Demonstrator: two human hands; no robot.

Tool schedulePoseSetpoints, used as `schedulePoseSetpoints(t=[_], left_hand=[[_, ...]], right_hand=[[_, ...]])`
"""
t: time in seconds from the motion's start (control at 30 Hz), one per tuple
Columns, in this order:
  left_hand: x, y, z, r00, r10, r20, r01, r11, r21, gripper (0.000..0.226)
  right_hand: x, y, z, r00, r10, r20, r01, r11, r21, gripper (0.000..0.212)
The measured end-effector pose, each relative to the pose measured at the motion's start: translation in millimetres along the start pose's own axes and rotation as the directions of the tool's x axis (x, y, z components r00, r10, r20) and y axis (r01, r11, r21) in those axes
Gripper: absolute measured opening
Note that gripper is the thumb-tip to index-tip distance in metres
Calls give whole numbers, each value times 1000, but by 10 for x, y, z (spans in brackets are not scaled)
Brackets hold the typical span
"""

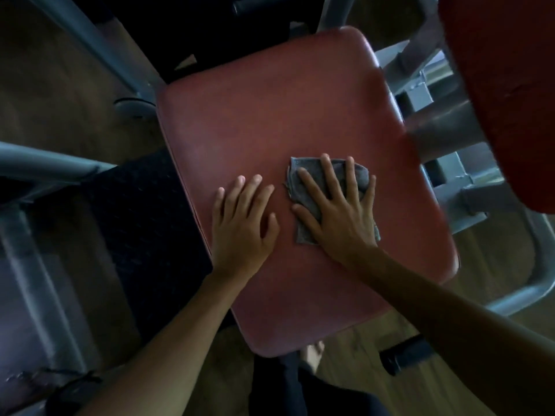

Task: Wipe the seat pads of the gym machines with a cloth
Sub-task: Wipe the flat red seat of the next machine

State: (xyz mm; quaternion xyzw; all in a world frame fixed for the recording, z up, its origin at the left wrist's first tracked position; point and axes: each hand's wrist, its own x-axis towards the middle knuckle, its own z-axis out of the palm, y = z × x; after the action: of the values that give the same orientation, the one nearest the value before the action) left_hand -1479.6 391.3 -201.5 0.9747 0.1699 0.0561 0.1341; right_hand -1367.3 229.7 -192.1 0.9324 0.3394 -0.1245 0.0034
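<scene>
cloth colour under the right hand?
Grey; the cloth lies flat on the red seat pad, clearest in the head view.

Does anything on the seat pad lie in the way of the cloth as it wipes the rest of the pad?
Only the left hand, which rests flat on the red seat pad just left of the grey cloth under the right hand. The far part is bare.
</scene>
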Motion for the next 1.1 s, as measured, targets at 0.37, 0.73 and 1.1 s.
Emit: schedulePoseSetpoints(t=[0.37,0.73,1.1], left_hand=[[-20,90,19,999,-34,-1,34,999,10,46],[-353,717,-345,898,-437,58,428,834,-347,39],[-1732,1767,-2570,636,-767,-84,682,610,-404,29]], right_hand=[[-46,272,155,893,-406,-196,426,902,73,56],[-17,320,-111,907,-391,-156,414,761,499,46],[-1392,-294,-2280,672,-731,-117,626,477,616,45]])
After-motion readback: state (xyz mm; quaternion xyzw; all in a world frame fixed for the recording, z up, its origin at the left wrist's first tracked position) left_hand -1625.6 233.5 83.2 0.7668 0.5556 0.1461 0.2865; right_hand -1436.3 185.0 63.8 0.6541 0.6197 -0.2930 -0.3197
